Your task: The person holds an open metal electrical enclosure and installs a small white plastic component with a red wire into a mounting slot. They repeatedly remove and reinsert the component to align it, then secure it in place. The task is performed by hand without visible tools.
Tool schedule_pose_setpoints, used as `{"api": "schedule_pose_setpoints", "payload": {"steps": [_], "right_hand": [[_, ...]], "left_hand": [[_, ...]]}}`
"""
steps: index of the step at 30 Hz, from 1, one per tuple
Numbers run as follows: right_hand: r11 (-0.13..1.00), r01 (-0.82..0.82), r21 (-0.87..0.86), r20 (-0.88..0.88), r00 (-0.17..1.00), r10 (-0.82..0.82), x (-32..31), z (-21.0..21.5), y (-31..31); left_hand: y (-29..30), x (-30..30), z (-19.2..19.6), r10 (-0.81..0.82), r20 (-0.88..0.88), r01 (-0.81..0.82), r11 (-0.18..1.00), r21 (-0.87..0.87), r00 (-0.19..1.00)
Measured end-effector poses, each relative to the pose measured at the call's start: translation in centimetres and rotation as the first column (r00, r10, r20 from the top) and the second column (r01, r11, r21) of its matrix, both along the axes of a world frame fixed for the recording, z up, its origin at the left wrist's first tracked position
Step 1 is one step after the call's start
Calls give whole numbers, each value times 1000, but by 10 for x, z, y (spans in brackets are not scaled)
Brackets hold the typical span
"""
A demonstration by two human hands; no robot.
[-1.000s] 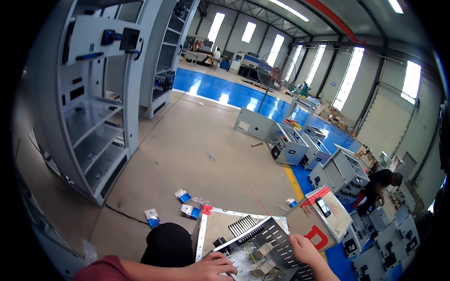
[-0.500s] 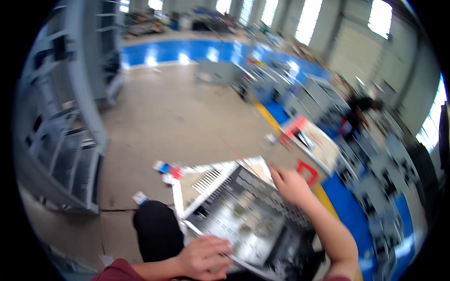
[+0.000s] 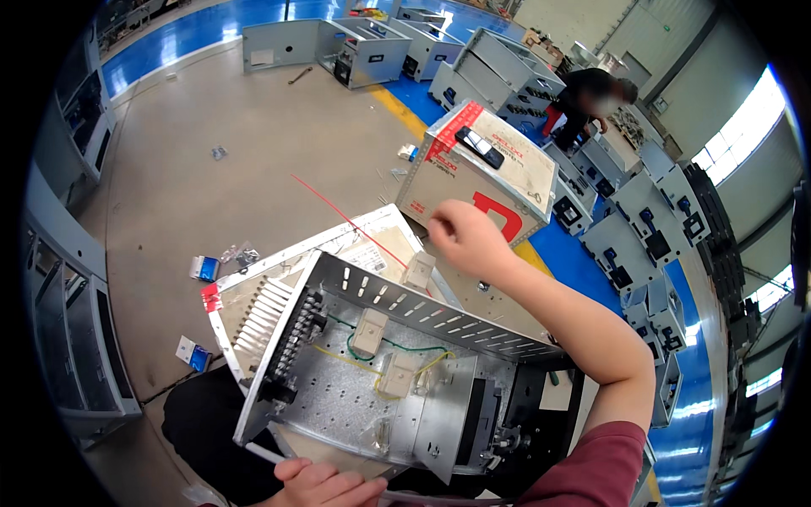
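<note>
A grey metal enclosure (image 3: 329,384), open at the top with a slotted far wall, lies tilted before me. My left hand (image 3: 325,486) has its fingers curled over the near rim. Inside sit two beige blocks (image 3: 370,332) with green and yellow wires, and a row of black terminals (image 3: 296,338) on the left. My right hand (image 3: 463,239) is raised beyond the far wall, fingers curled in; whatever they may hold is hidden. Close to it, outside the slotted wall, is another beige block (image 3: 419,270). A thin red wire (image 3: 338,211) stretches out to the far left from near that block.
Under the enclosure is a white-edged board (image 3: 283,269) with white strips. A wooden box (image 3: 431,173) carrying a black phone (image 3: 479,147) stands beyond my right hand. Small blue-and-white packets (image 3: 204,269) lie on the floor. Grey cabinets flank both sides; a person (image 3: 583,101) bends over at far right.
The view has turned and sharpened. My right hand's fingers, partly stretched out before, are now curled in, near the wooden box. My left hand stays at the enclosure's near rim.
</note>
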State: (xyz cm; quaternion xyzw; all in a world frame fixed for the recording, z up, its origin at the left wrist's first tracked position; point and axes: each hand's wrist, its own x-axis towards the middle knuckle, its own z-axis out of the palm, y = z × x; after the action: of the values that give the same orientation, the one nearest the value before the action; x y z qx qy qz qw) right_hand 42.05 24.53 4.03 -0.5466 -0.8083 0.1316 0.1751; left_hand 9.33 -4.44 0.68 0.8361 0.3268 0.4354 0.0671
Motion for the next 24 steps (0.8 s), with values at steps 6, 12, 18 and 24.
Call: {"api": "schedule_pose_setpoints", "payload": {"steps": [6, 12, 18, 24], "right_hand": [[963, -241, -117, 157, 953, 258, -2, 0, 20], [925, -199, -325, 93, 966, 241, 20, -10, 17], [961, -212, -176, 177, 954, 243, 20, 54, 16], [948, -312, -63, 20, 949, 314, -23, 89, -53]], "left_hand": [[-18, 7, -30, 161, 75, -167, 982, 86, 984], [-44, -8, -68, 297, -46, -252, 876, 411, 954], [6, 8, -68, 440, 94, -399, 679, 616, 893], [-9, 5, -63, 462, 12, -376, 707, 599, 887]]}}
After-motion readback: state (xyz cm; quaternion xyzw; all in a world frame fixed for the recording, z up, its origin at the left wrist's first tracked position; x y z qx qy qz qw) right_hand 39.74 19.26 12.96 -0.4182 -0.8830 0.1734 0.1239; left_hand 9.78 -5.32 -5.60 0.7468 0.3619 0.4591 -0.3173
